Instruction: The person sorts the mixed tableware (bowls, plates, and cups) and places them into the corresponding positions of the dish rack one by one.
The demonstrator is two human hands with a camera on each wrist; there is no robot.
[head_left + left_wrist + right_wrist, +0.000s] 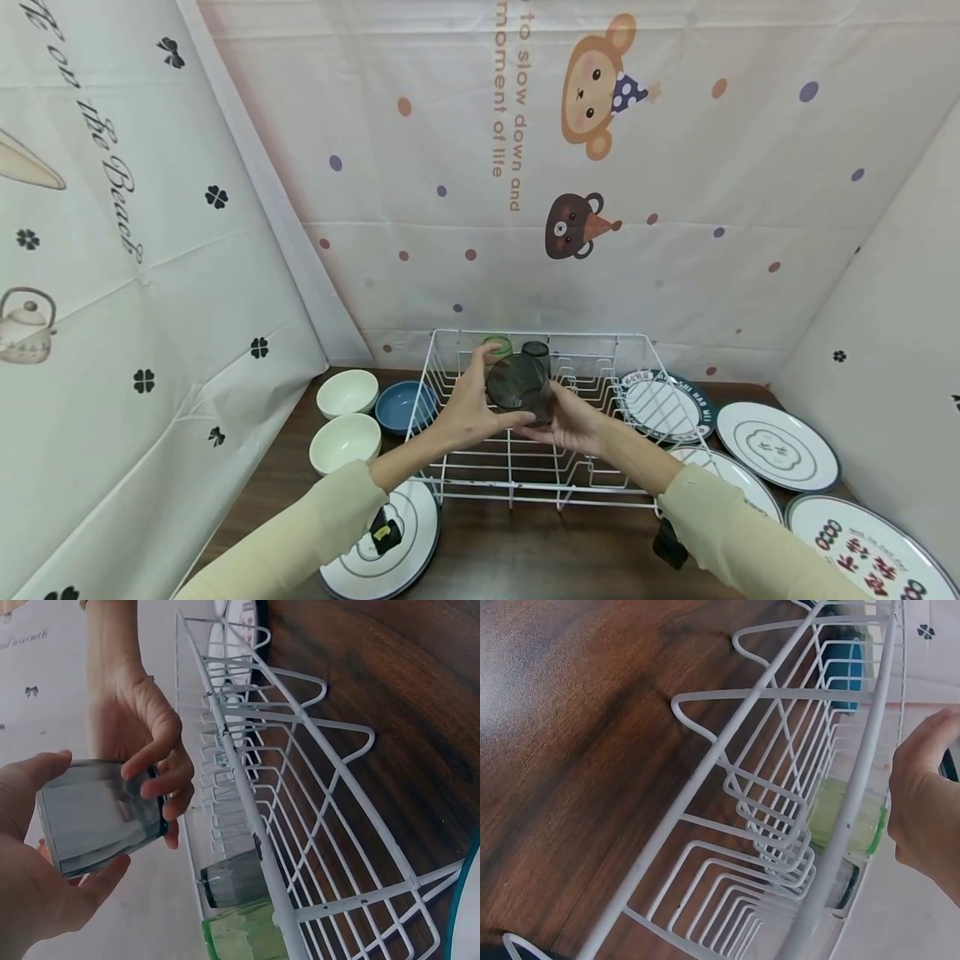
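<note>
Two bare hands, left hand (471, 406) and right hand (572, 419), without rings, gloves or bracelets. Long sleeves on both forearms: left sleeve (300, 533) and right sleeve (738, 537), pale cream in colour, of soft, smooth-looking fabric with gentle folds. Cuffs plain, ending just short of the wrists, loosely fitted and slightly rounded at the edge. A small black device (386, 530) under the left forearm, carrying a yellow mark; a second black device (670, 543) beneath the right forearm, mostly hidden by the sleeve. Short, unpainted fingernails in the left wrist view, on the fingers (154, 784). Straps not discernible.
</note>
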